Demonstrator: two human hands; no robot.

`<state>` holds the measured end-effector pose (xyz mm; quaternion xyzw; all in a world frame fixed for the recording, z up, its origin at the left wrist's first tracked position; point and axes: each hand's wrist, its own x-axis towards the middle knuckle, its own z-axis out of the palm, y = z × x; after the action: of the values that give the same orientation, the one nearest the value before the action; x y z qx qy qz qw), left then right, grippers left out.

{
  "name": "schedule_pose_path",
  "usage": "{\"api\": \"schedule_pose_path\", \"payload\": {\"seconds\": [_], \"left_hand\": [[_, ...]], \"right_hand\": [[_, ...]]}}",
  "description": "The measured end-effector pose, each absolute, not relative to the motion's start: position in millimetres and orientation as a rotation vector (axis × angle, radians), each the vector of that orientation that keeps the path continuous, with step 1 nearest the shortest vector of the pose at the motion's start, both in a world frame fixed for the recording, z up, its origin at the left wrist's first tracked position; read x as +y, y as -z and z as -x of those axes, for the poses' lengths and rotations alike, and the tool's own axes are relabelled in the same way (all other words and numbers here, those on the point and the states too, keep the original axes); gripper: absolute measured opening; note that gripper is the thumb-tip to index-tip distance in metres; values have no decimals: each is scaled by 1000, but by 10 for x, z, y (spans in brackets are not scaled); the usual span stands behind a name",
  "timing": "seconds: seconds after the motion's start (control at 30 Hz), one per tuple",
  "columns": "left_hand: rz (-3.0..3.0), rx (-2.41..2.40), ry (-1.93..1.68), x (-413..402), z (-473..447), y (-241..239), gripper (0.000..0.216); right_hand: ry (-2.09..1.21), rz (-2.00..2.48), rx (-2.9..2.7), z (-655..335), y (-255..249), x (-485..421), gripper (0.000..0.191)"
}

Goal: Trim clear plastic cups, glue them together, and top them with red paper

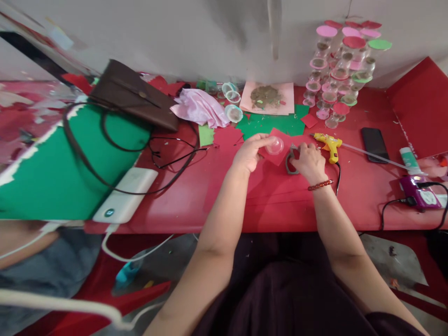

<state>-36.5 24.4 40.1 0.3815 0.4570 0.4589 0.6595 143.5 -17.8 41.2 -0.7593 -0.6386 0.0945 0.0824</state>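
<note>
My left hand (pixel 250 151) is closed on a small clear plastic cup (pixel 275 145), pinched together with a piece of red paper (pixel 279 159) beneath it. The cup's round end faces up toward me. Just to the right, my right hand (pixel 310 162) has its fingers closed at a pair of scissors (pixel 290 163). Their grey handle loop shows beside the thumb; the blades are hard to make out. Under both hands lies a larger sheet of red paper (pixel 224 172). A yellow hot glue gun (pixel 331 145) rests right of my right hand.
Stacked clear cups with coloured discs (pixel 331 95) stand at the back right. A phone (pixel 374 144) and purple power adapter (pixel 420 192) lie right. At left are a brown bag (pixel 135 95), eyeglasses (pixel 171 156) and a white power bank (pixel 126 196). Another person's arm (pixel 30 240) shows.
</note>
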Motion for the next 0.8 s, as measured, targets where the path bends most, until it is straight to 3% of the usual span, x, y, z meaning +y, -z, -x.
{"api": "schedule_pose_path", "payload": {"seconds": [0.27,0.6,0.8], "left_hand": [[-1275,1257,-678,206,385,-319,19],[-1519,1296,-875,100,482,-359,26],[-1684,1199,-787,77,403,-450,27]], "right_hand": [[-245,2297,-1866,-1498,-411,-137,40],[-206,2254,-1857,-1515,-376,-123,40],[-277,2272,-1832,-1521,-403,-124,36]]}}
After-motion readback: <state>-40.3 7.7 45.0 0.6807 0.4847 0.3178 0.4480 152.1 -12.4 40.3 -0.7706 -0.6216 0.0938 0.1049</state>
